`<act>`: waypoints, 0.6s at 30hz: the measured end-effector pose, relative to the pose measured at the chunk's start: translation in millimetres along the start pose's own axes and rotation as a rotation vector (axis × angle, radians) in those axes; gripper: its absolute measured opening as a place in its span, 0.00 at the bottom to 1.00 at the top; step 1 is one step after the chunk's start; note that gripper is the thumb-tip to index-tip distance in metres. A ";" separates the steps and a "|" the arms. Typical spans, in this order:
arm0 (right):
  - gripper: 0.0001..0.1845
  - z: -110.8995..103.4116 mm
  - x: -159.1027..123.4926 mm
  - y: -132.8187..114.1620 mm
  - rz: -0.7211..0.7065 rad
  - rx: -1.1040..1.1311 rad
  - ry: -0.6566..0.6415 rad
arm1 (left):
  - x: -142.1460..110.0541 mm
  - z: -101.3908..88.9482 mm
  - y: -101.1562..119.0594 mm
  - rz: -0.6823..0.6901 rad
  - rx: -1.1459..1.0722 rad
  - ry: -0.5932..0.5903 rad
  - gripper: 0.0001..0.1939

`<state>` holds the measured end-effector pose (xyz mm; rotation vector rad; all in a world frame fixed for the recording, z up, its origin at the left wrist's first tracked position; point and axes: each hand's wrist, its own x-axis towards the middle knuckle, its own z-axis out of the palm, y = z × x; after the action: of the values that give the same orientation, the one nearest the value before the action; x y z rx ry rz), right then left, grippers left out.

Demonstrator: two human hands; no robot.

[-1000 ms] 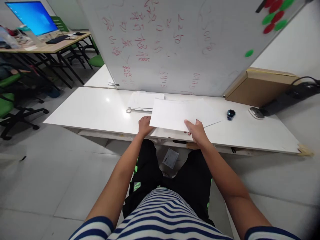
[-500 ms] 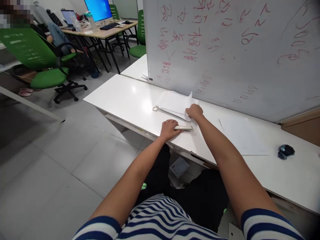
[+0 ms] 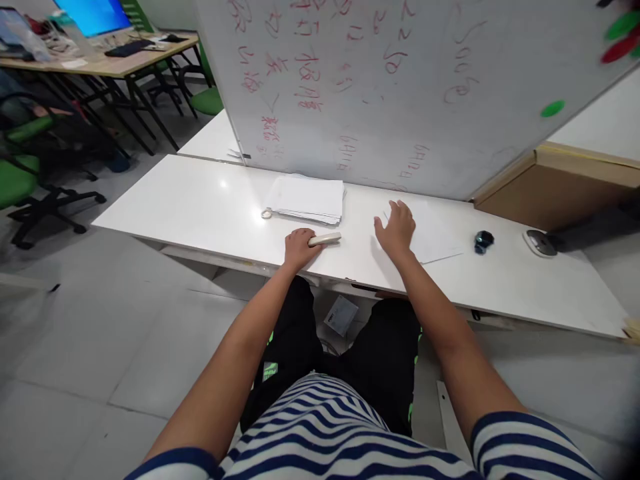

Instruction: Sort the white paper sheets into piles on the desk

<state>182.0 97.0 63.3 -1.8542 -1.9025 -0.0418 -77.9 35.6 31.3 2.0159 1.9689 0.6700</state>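
Note:
My left hand [image 3: 299,249] is wrapped round a pale stapler [image 3: 326,239] resting near the front edge of the white table [image 3: 165,200]. Just behind it lies a stack of white paper [image 3: 307,199], with a small ring-shaped pale object [image 3: 267,213] at its left corner. My right hand [image 3: 397,230] is over the table with fingers spread and nothing in them. Loose white sheets [image 3: 435,233] lie beneath and to the right of that hand, partly hidden by it.
A whiteboard [image 3: 320,133] with red writing stands along the table's back. Toward the right are a small dark shiny object [image 3: 483,241], a computer mouse [image 3: 541,243] and a cardboard box [image 3: 530,187]. A desk with a monitor [image 3: 95,15] and green chairs [image 3: 207,101] stand at far left.
My right hand has let go of the paper stack's edge and moved right, over the loose sheets. The stack now lies flat. My left hand stays on the stapler; the view has turned right.

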 end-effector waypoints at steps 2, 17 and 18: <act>0.33 -9.9 -18.0 41.3 0.092 -0.055 -0.038 | 0.5 1.2 -0.5 0.005 0.003 0.018 0.17; 0.23 -0.7 -69.2 120.5 -0.026 -0.079 0.005 | 1.3 4.1 -3.9 0.057 0.031 0.077 0.18; 0.23 -1.5 -69.8 119.8 -0.019 -0.091 0.010 | 1.4 4.6 -4.2 0.060 0.035 0.079 0.18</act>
<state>293.9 41.0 3.5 -1.8913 -1.9414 -0.1462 -79.4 37.9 25.5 2.1069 1.9837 0.7448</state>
